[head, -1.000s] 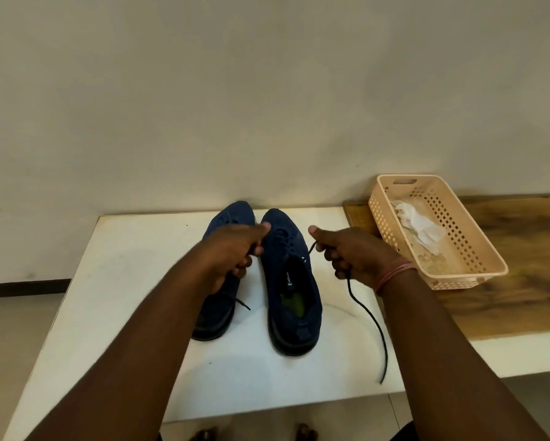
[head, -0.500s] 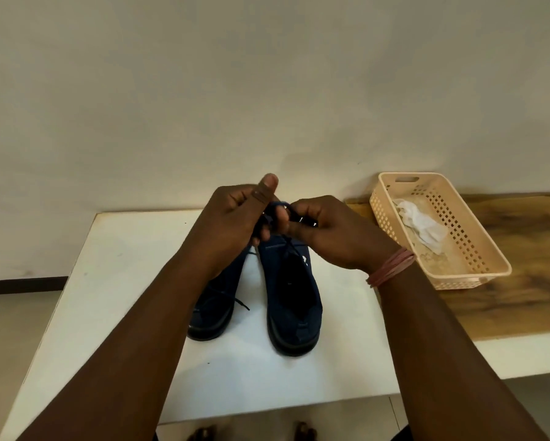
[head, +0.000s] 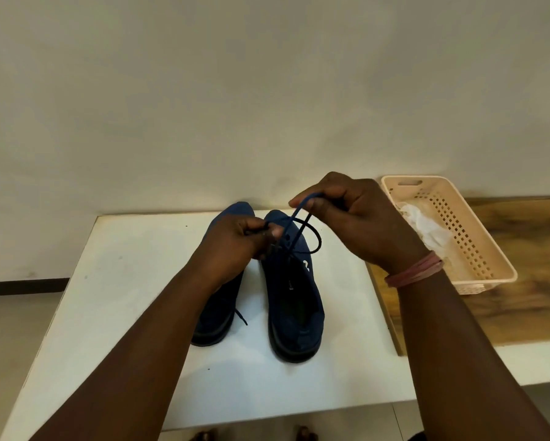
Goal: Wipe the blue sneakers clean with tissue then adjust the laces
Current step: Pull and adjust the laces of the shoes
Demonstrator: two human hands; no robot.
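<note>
A loop of dark lace (head: 302, 222) is pinched between thumb and curled fingers of the right hand (head: 353, 218), raised above the toe of the right sneaker (head: 294, 294). The lace's other strand is gripped by the curled fingers of the left hand (head: 235, 246), held over the left sneaker (head: 219, 300). Both blue sneakers are stood side by side, just apart, on the white table (head: 124, 281). Crumpled tissue (head: 426, 227) is seen inside the peach basket (head: 477, 233) on the wooden board (head: 522, 297) to the right.
</note>
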